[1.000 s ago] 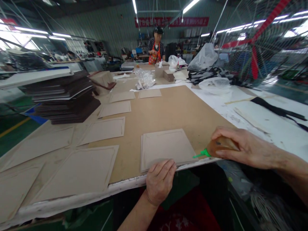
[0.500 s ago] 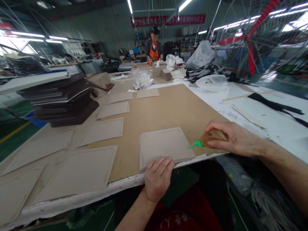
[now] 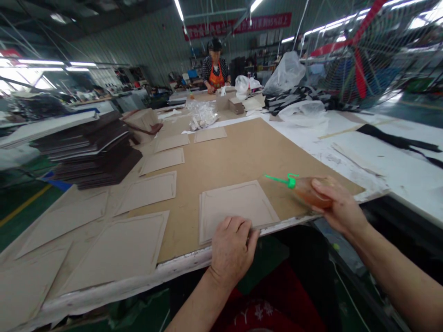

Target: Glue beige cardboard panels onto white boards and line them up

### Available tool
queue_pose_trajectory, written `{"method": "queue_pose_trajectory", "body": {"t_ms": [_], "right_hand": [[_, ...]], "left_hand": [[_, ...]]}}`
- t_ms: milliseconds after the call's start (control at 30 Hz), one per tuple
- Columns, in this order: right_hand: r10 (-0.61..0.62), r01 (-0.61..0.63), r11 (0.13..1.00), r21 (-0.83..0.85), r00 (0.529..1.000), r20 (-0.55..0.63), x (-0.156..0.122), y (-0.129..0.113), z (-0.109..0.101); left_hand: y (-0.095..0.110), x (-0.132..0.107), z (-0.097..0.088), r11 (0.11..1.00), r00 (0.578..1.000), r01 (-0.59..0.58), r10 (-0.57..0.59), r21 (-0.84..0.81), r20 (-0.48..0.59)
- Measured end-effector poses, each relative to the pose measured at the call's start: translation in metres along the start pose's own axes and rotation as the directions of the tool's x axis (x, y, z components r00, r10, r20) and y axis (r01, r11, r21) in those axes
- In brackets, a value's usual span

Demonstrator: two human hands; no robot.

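Note:
A square cardboard piece point(image 3: 235, 207) with a grooved border lies at the near edge of a big brown board point(image 3: 242, 157). My left hand point(image 3: 232, 249) rests on that piece's near edge, fingers curled over it. My right hand point(image 3: 337, 205) is closed round an amber glue bottle point(image 3: 308, 190) with a green nozzle. The bottle is lifted and tilted, its nozzle pointing left and up, above the board to the right of the piece.
Several more cardboard pieces point(image 3: 148, 190) lie in rows to the left. A dark stack of boards point(image 3: 93, 150) stands at the far left. Plastic bags point(image 3: 304, 113) and black strips lie on the white table to the right. A person in an orange apron point(image 3: 215, 74) works at the far end.
My right hand has lifted the glue bottle off the piece's right edge and turned its nozzle upward. My left hand has stayed on the near edge.

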State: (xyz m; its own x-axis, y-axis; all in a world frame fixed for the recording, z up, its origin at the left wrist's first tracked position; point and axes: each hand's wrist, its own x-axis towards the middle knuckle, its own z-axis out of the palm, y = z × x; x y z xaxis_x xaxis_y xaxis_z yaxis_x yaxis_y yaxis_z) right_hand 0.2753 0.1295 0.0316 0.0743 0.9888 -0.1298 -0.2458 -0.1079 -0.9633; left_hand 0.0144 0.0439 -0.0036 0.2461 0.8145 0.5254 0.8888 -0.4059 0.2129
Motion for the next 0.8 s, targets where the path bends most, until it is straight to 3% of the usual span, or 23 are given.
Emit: {"method": "queue_pose_trajectory", "body": {"t_ms": [100, 267, 467, 800], "right_hand": [[0.166, -0.168, 0.974, 0.154, 0.986, 0.026, -0.004, 0.017, 0.013], [0.314, -0.384, 0.889, 0.251, 0.908, 0.278, -0.006, 0.02, 0.03], [0.318, -0.401, 0.881, 0.25, 0.894, 0.315, 0.001, 0.021, 0.039], [0.352, -0.414, 0.885, 0.213, 0.895, 0.275, -0.008, 0.02, 0.033]], "left_hand": [[0.001, 0.007, 0.0, 0.999, 0.998, 0.027, -0.028, 0.022, 0.056], [-0.007, 0.003, 0.004, 0.999, 1.0, -0.013, 0.013, -0.051, -0.004], [-0.012, -0.002, 0.01, 0.996, 0.997, -0.045, 0.041, -0.079, -0.06], [-0.009, -0.005, 0.009, 0.999, 1.0, -0.022, 0.022, -0.045, -0.016]]}}
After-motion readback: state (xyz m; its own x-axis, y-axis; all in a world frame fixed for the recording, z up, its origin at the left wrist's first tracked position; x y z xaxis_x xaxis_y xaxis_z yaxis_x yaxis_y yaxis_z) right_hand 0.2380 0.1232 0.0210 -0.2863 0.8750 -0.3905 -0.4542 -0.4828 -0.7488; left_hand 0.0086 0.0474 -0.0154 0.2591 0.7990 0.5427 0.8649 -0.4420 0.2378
